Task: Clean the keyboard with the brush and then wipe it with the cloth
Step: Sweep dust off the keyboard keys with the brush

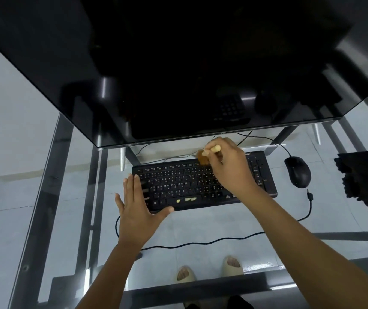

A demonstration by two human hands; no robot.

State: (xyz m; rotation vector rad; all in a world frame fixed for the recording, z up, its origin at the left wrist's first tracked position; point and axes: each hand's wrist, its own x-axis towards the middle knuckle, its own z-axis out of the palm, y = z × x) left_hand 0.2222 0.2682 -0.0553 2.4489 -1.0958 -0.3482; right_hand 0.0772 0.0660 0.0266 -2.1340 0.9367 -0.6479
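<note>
A black keyboard (178,184) lies on the glass desk (200,221) below the monitor. My right hand (229,163) grips a small brush (203,157) with a pale wooden handle and brown bristles, the bristles resting on the keyboard's top rows right of centre. My left hand (137,210) lies flat with fingers straight on the keyboard's left end, thumb along its front edge. Pale crumbs (186,199) sit on the space bar. A dark folded cloth (363,177) lies at the far right of the desk.
A large dark monitor (178,63) hangs over the back of the desk. A black mouse (298,171) sits right of the keyboard, its cable looping across the glass in front. My feet in pale sandals show through the glass.
</note>
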